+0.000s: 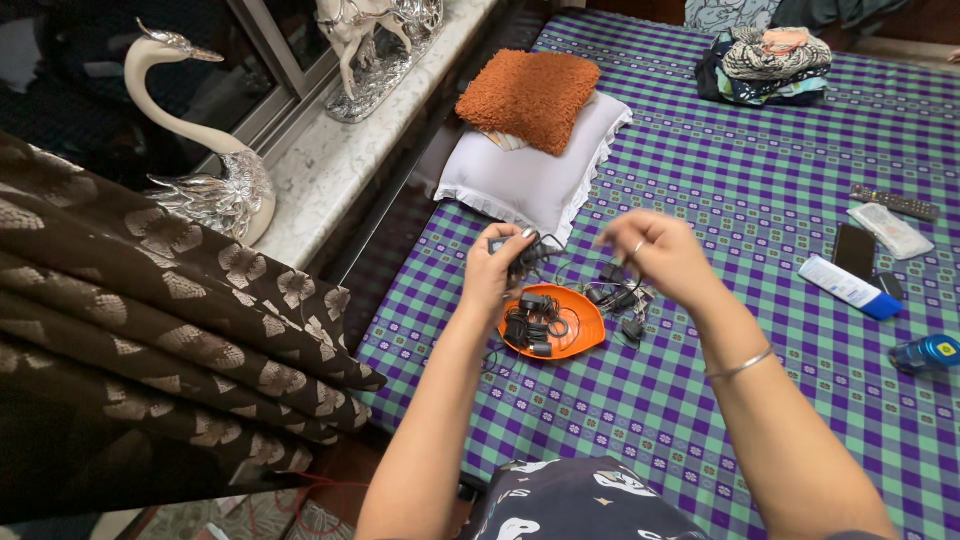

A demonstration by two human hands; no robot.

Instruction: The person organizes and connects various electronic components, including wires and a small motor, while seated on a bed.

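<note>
Head view: the left hand (492,268) is clamped on a bundle of black cables (527,252), lifted above the orange tray (585,322) on the checked bed (760,190). The right hand (655,250), blurred, pinches a thin wire, perhaps to untangle it.

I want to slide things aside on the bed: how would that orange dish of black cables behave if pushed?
The orange dish looks shallow and smooth, so it would probably slide on the checked bedsheet, though the soft bed may tilt it. The black cables look loosely coiled and floppy; some could spill over its low rim.
</note>
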